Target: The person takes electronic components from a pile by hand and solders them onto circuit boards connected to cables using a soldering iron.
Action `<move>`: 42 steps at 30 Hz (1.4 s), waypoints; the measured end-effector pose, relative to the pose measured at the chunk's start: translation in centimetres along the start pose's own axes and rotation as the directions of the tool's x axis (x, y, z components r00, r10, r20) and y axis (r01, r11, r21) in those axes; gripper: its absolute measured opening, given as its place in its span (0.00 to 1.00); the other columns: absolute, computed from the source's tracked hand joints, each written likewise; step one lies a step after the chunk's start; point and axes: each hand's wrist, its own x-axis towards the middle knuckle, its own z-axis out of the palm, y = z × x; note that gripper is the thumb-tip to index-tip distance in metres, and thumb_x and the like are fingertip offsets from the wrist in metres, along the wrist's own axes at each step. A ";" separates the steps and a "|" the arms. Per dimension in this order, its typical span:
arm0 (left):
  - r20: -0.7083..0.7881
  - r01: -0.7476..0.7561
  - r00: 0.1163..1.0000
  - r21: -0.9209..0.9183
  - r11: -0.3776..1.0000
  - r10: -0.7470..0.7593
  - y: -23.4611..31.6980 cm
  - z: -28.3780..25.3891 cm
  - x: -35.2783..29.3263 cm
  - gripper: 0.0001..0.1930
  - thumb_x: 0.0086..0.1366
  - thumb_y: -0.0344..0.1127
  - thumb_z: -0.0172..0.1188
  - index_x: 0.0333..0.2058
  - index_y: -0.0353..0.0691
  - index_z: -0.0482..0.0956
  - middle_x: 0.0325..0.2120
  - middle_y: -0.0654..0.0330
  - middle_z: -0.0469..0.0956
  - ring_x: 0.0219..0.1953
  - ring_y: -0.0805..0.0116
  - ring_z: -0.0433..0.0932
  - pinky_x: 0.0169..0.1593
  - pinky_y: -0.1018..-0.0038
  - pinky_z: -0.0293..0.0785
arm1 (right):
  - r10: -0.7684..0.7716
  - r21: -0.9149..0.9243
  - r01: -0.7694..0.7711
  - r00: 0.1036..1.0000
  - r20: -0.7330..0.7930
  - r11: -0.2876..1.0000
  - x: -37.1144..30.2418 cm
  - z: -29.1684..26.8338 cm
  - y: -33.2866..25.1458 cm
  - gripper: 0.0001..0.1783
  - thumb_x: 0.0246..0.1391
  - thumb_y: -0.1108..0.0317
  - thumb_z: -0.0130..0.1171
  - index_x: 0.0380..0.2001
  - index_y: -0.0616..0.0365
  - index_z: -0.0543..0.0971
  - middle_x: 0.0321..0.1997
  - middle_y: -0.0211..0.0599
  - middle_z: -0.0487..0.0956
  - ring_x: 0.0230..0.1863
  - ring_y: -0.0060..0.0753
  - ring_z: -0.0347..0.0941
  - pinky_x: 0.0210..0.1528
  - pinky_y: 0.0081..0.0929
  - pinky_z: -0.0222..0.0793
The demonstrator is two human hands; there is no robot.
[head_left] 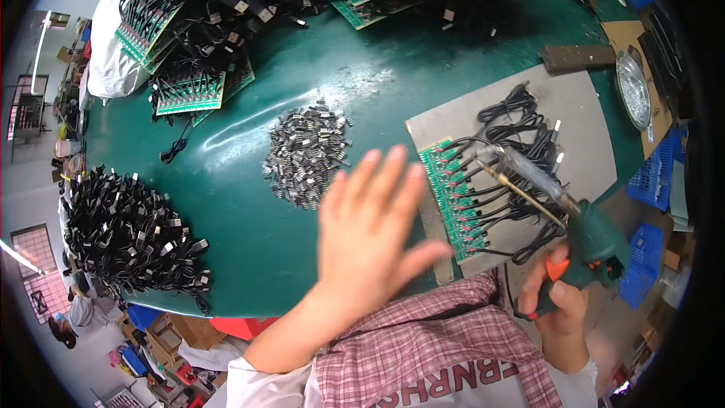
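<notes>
My right hand (560, 296) is wrapped round the grip of a green soldering gun (596, 245) with an orange trigger. Its long tip reaches up and left, over a green circuit board panel (451, 200). Black cables (521, 143) run from the panel across a grey board (581, 117). Slightly blurred, my left hand (370, 223) hovers with fingers spread and nothing in it. It is between the panel and a heap of small metal connectors (306, 155), its fingertips close to both. Whether it touches the table cannot be seen.
Loose black USB cables (132, 234) are piled at the table's left edge. More cabled panels (189, 94) stack up at the back. On the right are a brown block (578, 58), a round metal dish (633, 91) and blue crates (642, 257).
</notes>
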 end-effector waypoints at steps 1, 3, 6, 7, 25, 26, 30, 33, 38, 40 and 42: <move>-0.132 0.031 0.991 0.013 0.999 -0.029 -1.8 -0.9 -1.0 0.32 0.52 0.42 0.67 0.55 0.36 0.70 0.54 0.48 0.69 0.57 0.49 0.66 0.59 0.58 0.59 | -0.004 -0.038 0.004 1.000 0.012 0.999 -0.2 -0.2 0.0 0.24 0.45 0.64 0.63 0.44 0.58 0.67 0.27 0.54 0.77 0.21 0.37 0.75 0.25 0.31 0.74; -0.306 0.117 0.946 0.024 0.993 -0.104 -4.3 -2.0 -2.1 0.18 0.54 0.27 0.62 0.46 0.36 0.77 0.42 0.52 0.76 0.46 0.54 0.72 0.51 0.63 0.66 | 0.029 -0.043 -0.029 1.000 -0.010 0.999 -0.4 -0.2 0.4 0.24 0.45 0.64 0.63 0.44 0.58 0.67 0.26 0.53 0.77 0.20 0.36 0.74 0.24 0.30 0.73; -0.317 0.074 0.948 0.121 0.990 -0.033 -5.1 -1.9 -1.0 0.14 0.52 0.21 0.61 0.39 0.38 0.80 0.35 0.58 0.76 0.39 0.58 0.71 0.46 0.66 0.67 | 0.051 -0.056 -0.053 0.998 -0.036 0.997 0.2 0.8 0.9 0.24 0.45 0.65 0.63 0.45 0.58 0.67 0.26 0.52 0.77 0.19 0.34 0.72 0.22 0.29 0.70; -0.276 0.021 0.961 0.195 0.981 0.034 -5.1 -1.4 -0.1 0.13 0.52 0.22 0.62 0.39 0.38 0.80 0.35 0.58 0.76 0.40 0.58 0.71 0.46 0.65 0.66 | 0.049 -0.045 -0.050 0.998 -0.030 0.998 0.3 1.2 1.1 0.23 0.45 0.65 0.63 0.45 0.58 0.68 0.26 0.51 0.77 0.19 0.33 0.72 0.22 0.28 0.69; 0.017 -0.222 0.970 0.463 0.858 0.242 -6.0 -2.9 2.8 0.08 0.60 0.35 0.58 0.34 0.38 0.75 0.33 0.54 0.74 0.40 0.57 0.73 0.50 0.61 0.68 | 0.100 -0.129 -0.093 0.994 0.049 0.987 -1.1 4.8 -0.5 0.06 0.55 0.65 0.61 0.30 0.54 0.75 0.19 0.25 0.73 0.14 0.12 0.60 0.15 0.14 0.52; 0.008 -0.224 0.968 0.465 0.857 0.249 -5.7 -2.9 2.7 0.08 0.60 0.35 0.58 0.34 0.38 0.75 0.33 0.54 0.74 0.40 0.57 0.73 0.50 0.61 0.68 | 0.087 -0.169 -0.074 0.994 0.068 0.983 -1.0 4.5 -0.8 0.07 0.55 0.65 0.61 0.33 0.56 0.75 0.21 0.26 0.74 0.17 0.13 0.64 0.19 0.15 0.57; 0.295 0.331 0.944 -0.844 0.422 -0.150 -1.9 -1.5 0.0 0.06 0.66 0.27 0.56 0.41 0.34 0.76 0.36 0.62 0.76 0.40 0.73 0.72 0.47 0.77 0.68 | -0.112 -0.351 0.117 0.993 0.034 0.929 -0.3 5.7 0.0 0.13 0.55 0.65 0.63 0.41 0.60 0.77 0.30 0.27 0.77 0.31 0.17 0.70 0.34 0.20 0.69; 0.301 0.327 0.945 -0.891 0.313 -0.131 3.0 -1.1 -0.4 0.04 0.66 0.27 0.56 0.39 0.35 0.76 0.34 0.63 0.76 0.38 0.75 0.71 0.46 0.79 0.67 | -0.274 -0.359 0.297 0.955 0.114 0.885 0.8 6.4 1.3 0.13 0.51 0.69 0.65 0.40 0.59 0.76 0.31 0.23 0.76 0.34 0.16 0.69 0.37 0.21 0.69; 0.296 0.315 0.949 -0.920 0.233 -0.111 4.3 -0.8 -0.8 0.03 0.66 0.27 0.56 0.37 0.35 0.75 0.33 0.64 0.76 0.36 0.77 0.71 0.44 0.79 0.68 | -0.275 -0.402 0.301 0.954 0.124 0.865 1.6 6.2 3.1 0.10 0.51 0.71 0.64 0.36 0.59 0.75 0.28 0.20 0.74 0.31 0.14 0.68 0.32 0.18 0.67; 0.309 0.325 0.945 -0.919 0.225 -0.104 4.1 -0.9 -0.9 0.03 0.66 0.27 0.56 0.37 0.35 0.75 0.32 0.64 0.76 0.35 0.77 0.71 0.43 0.79 0.68 | -0.292 -0.377 0.309 0.951 0.101 0.873 1.5 6.6 3.1 0.11 0.51 0.71 0.64 0.36 0.58 0.75 0.28 0.21 0.74 0.31 0.15 0.68 0.32 0.19 0.66; 0.320 0.336 0.941 -0.916 0.219 -0.107 3.9 -1.0 -1.2 0.03 0.66 0.27 0.56 0.37 0.35 0.75 0.32 0.64 0.76 0.35 0.77 0.71 0.43 0.80 0.68 | -0.298 -0.371 0.311 0.950 0.095 0.875 1.4 7.2 2.9 0.11 0.51 0.71 0.64 0.37 0.58 0.75 0.28 0.22 0.74 0.32 0.16 0.68 0.33 0.19 0.67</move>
